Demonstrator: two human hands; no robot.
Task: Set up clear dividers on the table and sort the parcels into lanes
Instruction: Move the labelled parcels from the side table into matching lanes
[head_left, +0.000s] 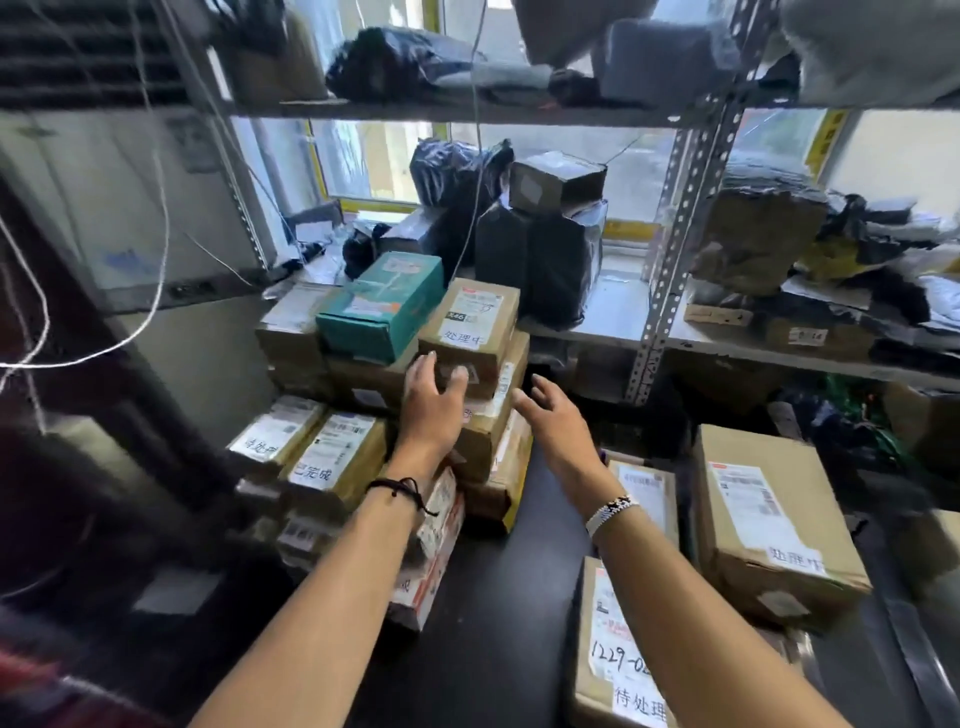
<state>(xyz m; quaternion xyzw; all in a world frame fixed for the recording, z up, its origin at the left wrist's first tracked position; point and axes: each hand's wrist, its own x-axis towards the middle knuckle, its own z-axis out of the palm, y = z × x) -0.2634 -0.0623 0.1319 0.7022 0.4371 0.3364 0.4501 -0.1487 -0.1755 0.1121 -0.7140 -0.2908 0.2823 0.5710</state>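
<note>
I am hovering the left grip (434, 397) and right grip (550, 410), both spread open and empty, by the box (470, 322) topping the stack (493, 441) on the counter (493, 623), judging it light, stiff cardboard best clasped by its sides.

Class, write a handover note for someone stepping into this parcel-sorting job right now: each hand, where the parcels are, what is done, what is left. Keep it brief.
Left hand: open, fingers spread at the front of the small brown box atop the stack; no grip yet.
Right hand: open, empty, hovering just right of that stack.
Parcels: the stack sits on the left of the dark table, with a teal box also on top. A large box and a hand-numbered box lie on the right.
Done: no clear dividers or lanes in view.
Left: set up dividers, then sort all parcels.
</note>
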